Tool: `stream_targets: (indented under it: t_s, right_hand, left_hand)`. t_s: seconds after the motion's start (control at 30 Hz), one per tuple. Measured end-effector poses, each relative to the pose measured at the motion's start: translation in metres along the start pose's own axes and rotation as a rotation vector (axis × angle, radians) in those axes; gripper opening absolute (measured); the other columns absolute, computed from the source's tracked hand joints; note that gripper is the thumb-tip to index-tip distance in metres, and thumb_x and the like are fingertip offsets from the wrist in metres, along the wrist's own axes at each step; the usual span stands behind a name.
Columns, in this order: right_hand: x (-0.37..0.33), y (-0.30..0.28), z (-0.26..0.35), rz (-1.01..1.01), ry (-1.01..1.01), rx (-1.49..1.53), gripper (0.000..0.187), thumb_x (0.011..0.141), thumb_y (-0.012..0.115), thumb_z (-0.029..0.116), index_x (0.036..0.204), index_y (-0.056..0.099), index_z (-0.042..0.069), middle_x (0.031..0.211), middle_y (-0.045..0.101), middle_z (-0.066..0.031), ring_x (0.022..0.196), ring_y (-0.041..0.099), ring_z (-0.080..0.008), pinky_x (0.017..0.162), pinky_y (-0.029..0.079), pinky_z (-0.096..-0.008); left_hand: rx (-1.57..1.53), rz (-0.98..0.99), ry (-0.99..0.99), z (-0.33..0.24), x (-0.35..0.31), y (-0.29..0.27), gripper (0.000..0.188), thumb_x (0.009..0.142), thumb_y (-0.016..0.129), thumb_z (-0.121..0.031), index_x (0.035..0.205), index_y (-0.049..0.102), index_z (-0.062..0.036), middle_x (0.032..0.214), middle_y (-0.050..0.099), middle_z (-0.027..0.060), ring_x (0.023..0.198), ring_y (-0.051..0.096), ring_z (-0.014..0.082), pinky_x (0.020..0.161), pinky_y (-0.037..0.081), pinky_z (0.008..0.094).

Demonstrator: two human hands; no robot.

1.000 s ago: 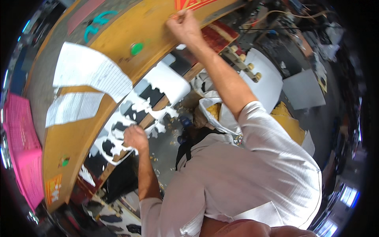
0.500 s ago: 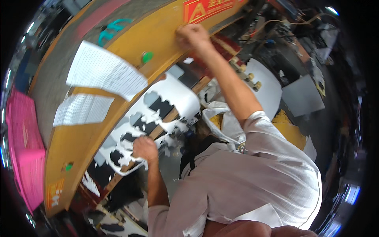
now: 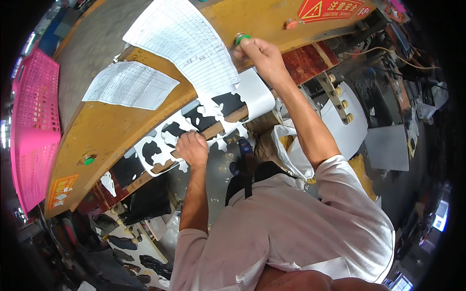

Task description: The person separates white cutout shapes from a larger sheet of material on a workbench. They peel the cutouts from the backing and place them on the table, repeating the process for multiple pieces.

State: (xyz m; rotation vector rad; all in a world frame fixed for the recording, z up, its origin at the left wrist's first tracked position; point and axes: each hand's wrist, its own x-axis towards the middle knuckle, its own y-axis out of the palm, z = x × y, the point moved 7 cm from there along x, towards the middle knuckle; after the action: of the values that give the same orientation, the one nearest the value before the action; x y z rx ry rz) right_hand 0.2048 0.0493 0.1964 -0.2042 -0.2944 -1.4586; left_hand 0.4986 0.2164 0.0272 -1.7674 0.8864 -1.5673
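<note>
My left hand is closed on the near edge of a white sheet full of cut-out shapes, with ragged scraps hanging along that edge. The sheet lies on a dark surface under the yellow machine beam. Up on the beam's front, my right hand has its fingers curled in, and its thumb side is against a green push button. Nothing shows inside that hand. A paper form hangs from the beam over part of the sheet.
A second paper lies on the beam. Also on it are a red button and another green button. A pink basket stands at the far left. White sacks sit beside me on the right.
My right hand has come to the green button from farther right along the beam. My left hand still grips the sheet. The whole view has shifted, bringing more floor into sight.
</note>
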Motion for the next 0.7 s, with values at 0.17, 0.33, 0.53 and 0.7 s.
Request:
stream_targets:
  t_s: [0.17, 0.33, 0.53, 0.7]
  right_hand:
    - [-0.073, -0.069, -0.107, -0.167, 0.326, -0.484, 0.033, 0.105, 0.067, 0.031, 0.098, 0.075, 0.000, 0.093, 0.075, -0.0080, 0.090, 0.069, -0.0186, 0.086, 0.055, -0.0376]
    - [-0.097, -0.079, -0.136, -0.125, -0.364, -0.974, 0.014, 0.086, 0.063, 0.015, 0.079, 0.071, 0.007, 0.082, 0.071, -0.0166, 0.083, 0.067, -0.0407, 0.081, 0.051, -0.0550]
    - [-0.100, -0.074, -0.141, -0.176, -0.292, -1.041, 0.019, 0.092, 0.069, 0.025, 0.081, 0.070, 0.009, 0.083, 0.064, -0.0100, 0.090, 0.060, -0.0334, 0.088, 0.044, -0.0475]
    - [-0.101, -0.070, -0.134, -0.170, -0.297, -1.038, 0.019, 0.092, 0.069, 0.024, 0.080, 0.068, 0.010, 0.083, 0.062, -0.0087, 0.090, 0.058, -0.0315, 0.090, 0.042, -0.0457]
  left_hand:
    - [0.000, 0.033, -0.018, 0.004, -0.004, 0.009, 0.019, 0.094, 0.060, -0.026, 0.099, 0.071, -0.0110, 0.098, 0.064, 0.0092, 0.095, 0.061, 0.0339, 0.087, 0.045, 0.0496]
    - [0.134, 0.091, 0.064, 0.002, -0.003, 0.017, 0.022, 0.094, 0.054, -0.028, 0.083, 0.063, -0.0111, 0.090, 0.064, 0.0113, 0.087, 0.061, 0.0355, 0.073, 0.044, 0.0490]
    - [0.012, -0.035, 0.120, -0.001, 0.003, 0.001, 0.032, 0.105, 0.048, -0.030, 0.095, 0.069, -0.0080, 0.089, 0.066, 0.0149, 0.080, 0.063, 0.0410, 0.068, 0.047, 0.0551]
    - [0.053, 0.025, 0.107, 0.004, 0.002, 0.005, 0.034, 0.106, 0.047, -0.030, 0.095, 0.068, -0.0063, 0.091, 0.067, 0.0146, 0.083, 0.064, 0.0402, 0.069, 0.047, 0.0544]
